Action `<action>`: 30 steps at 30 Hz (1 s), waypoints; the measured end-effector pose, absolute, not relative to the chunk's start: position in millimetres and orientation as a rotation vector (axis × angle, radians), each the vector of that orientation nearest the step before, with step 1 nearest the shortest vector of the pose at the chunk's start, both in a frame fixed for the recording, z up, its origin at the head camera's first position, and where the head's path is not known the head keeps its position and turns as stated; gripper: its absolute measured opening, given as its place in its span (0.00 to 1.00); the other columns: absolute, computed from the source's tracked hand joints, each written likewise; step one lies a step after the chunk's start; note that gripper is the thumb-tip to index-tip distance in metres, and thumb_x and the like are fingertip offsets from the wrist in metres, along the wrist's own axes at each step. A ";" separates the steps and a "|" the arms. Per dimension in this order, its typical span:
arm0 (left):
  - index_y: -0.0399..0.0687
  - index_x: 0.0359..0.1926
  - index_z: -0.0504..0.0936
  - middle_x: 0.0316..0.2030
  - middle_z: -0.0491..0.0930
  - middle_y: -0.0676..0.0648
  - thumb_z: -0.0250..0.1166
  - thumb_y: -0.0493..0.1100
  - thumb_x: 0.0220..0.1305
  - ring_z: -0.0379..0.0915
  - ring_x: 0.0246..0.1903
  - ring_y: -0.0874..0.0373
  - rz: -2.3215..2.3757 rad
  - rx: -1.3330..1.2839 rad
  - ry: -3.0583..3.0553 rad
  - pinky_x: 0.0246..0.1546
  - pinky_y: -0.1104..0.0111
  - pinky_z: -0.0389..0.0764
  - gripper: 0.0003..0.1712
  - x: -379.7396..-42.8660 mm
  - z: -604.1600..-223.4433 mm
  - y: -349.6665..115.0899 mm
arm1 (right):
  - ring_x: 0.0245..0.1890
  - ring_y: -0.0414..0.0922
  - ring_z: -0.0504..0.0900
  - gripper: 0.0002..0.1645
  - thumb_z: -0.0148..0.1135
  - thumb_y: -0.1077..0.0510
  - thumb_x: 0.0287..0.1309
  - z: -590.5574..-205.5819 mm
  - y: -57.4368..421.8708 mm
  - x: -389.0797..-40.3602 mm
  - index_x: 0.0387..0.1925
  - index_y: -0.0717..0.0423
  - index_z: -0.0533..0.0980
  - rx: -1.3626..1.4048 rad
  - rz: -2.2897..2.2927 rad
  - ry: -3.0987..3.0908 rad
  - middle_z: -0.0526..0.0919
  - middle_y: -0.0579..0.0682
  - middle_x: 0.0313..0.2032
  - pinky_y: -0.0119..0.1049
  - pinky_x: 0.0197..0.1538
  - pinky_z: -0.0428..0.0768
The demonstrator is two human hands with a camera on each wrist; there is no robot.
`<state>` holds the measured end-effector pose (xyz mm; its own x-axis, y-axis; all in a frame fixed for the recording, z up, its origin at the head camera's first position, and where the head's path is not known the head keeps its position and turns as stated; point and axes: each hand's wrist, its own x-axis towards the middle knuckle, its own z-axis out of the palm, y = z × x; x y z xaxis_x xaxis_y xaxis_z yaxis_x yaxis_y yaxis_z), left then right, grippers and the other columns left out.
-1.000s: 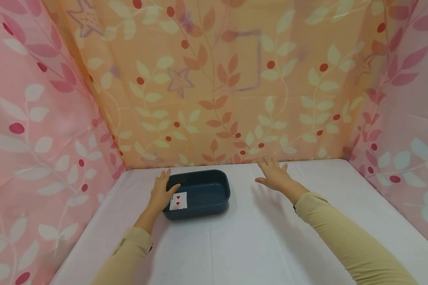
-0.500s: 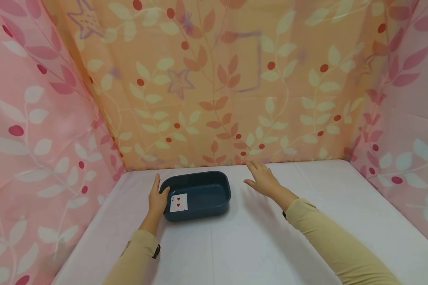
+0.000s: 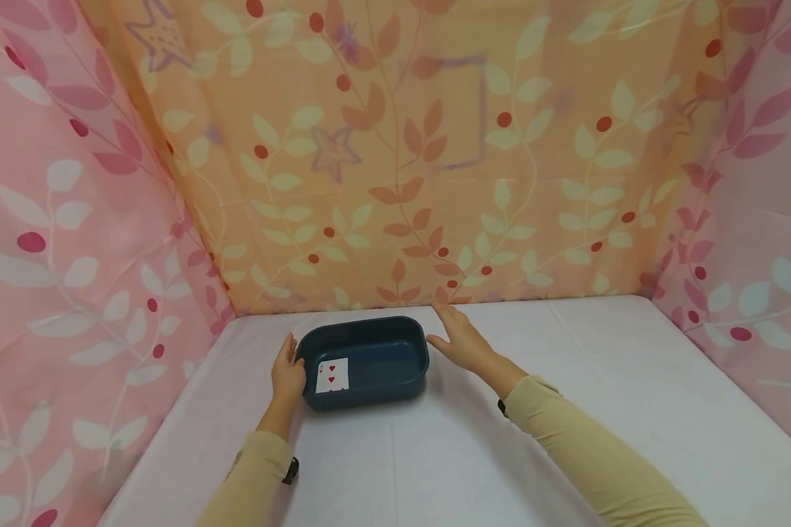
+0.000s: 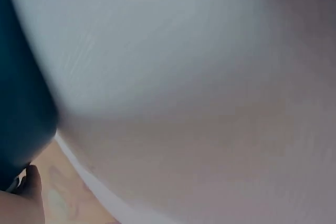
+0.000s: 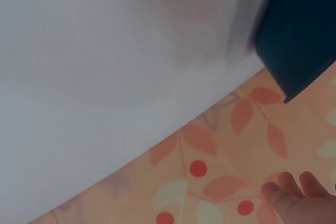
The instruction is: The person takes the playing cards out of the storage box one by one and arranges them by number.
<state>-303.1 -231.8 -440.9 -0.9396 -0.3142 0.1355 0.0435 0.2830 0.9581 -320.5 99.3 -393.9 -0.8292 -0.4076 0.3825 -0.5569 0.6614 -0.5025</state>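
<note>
A dark blue rectangular tub (image 3: 376, 394) stands on the white-covered table. Inside, at its left front, lies a white playing card (image 3: 332, 375) with red hearts, its near edge hidden by the front wall. My left hand (image 3: 288, 373) holds the tub's left end, thumb at the rim and fingers along the outside. In the left wrist view only part of this hand (image 4: 26, 198) shows, below the tub's blue wall (image 4: 23, 93). At the tub's right back corner is my right hand (image 3: 464, 344), fingers extended and thumb tip right at the rim. The right wrist view shows its fingers (image 5: 289, 187) spread slightly.
White cloth (image 3: 395, 468) covers the table. An orange leaf-patterned curtain (image 3: 382, 146) hangs right behind its far edge. Pink patterned curtains stand at the left (image 3: 72, 241) and right (image 3: 764, 219) sides.
My right hand has moved left toward the tub's right end. My left hand has slid from over the left rim down and outward to the tub's left side. The tub stays in place.
</note>
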 end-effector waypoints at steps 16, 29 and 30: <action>0.26 0.71 0.53 0.70 0.54 0.32 0.42 0.27 0.70 0.47 0.72 0.41 -1.755 0.428 -2.201 0.70 0.55 0.49 0.29 -311.3 -442.2 -227.8 | 0.56 0.62 0.75 0.33 0.60 0.64 0.63 -416.5 27.9 -313.6 0.66 0.69 0.62 0.674 1.889 -2.348 0.73 0.68 0.56 0.52 0.58 0.75; 0.30 0.70 0.57 0.70 0.57 0.34 0.44 0.27 0.70 0.48 0.71 0.42 -1.804 0.507 -2.096 0.70 0.56 0.50 0.29 -305.8 -443.6 -223.0 | 0.44 0.48 0.79 0.42 0.65 0.55 0.61 -425.3 -18.5 -320.0 0.72 0.59 0.58 0.682 1.846 -2.759 0.81 0.55 0.44 0.45 0.50 0.79; 0.30 0.70 0.57 0.70 0.57 0.34 0.44 0.27 0.70 0.49 0.71 0.42 -1.800 0.511 -2.092 0.70 0.56 0.51 0.28 -305.5 -443.9 -222.9 | 0.44 0.48 0.78 0.43 0.65 0.54 0.61 -425.8 -20.7 -320.4 0.72 0.58 0.57 0.709 1.803 -2.807 0.81 0.54 0.43 0.46 0.51 0.78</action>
